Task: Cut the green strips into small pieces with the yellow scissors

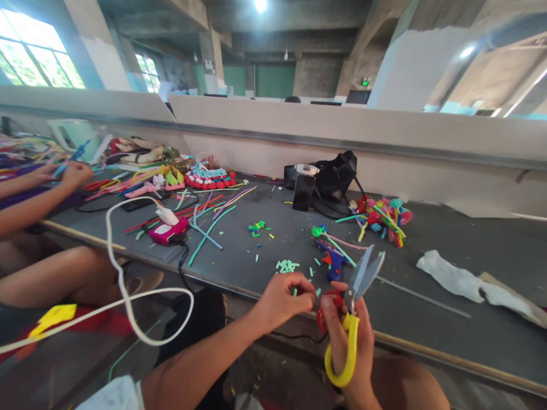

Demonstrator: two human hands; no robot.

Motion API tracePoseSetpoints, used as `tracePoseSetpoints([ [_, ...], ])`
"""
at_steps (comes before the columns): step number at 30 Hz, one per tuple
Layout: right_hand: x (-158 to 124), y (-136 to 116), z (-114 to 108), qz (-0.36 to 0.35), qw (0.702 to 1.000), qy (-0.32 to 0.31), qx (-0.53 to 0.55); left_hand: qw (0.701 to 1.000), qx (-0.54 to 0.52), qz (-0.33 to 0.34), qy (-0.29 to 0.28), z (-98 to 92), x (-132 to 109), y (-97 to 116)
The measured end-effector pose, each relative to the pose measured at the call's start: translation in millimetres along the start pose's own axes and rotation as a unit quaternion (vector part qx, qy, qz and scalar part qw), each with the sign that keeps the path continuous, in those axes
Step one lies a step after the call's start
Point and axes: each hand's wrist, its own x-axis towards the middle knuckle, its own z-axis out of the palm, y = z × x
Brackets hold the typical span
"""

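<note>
My right hand (359,341) grips a pair of scissors (363,276) with one yellow and one red handle; the blades point up and stand slightly apart. To its left, at the table's front edge, my left hand (288,302) is closed with thumb and fingertips together. Whatever is between those fingertips is too small to make out. Just beyond it lies a small heap of cut pale-green pieces (287,266), with a few more scattered around. A blue glue gun (336,263) lies behind the scissors, near a green fuzzy tuft (318,230) on a stem.
Colourful pipe-cleaner flowers (387,219), a black bag (339,176) and a phone (303,192) stand farther back. Loose pipe cleaners (213,228) and a magenta box (168,230) with a white cable lie left. A co-worker's hands (72,173) work at far left. White cloth (448,276) lies right.
</note>
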Motion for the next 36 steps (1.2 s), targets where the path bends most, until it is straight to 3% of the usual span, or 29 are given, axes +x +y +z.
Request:
tracePoseSetpoints([
  [4,-4.9,1.9,2.2,-0.075,0.993,-0.021,-0.084,0.969,-0.235,-0.048,0.054,-10.0,6.2,8.5],
  [7,-10.4,9.0,6.8,-0.156,0.979,-0.043,-0.120,0.943,-0.325,-0.034,0.068,-16.6,8.1,11.6],
  [9,-14.6,14.8,9.6,-0.171,0.975,-0.064,-0.130,0.934,-0.351,-0.023,0.066,-18.5,7.6,11.9],
  [15,-22.0,23.9,10.8,-0.189,0.965,-0.101,-0.153,0.943,-0.329,-0.004,0.048,-18.1,5.6,11.8],
  [36,-20.1,37.7,2.6,-0.208,0.952,-0.096,-0.205,0.958,-0.282,-0.016,0.053,-26.2,8.8,10.5],
])
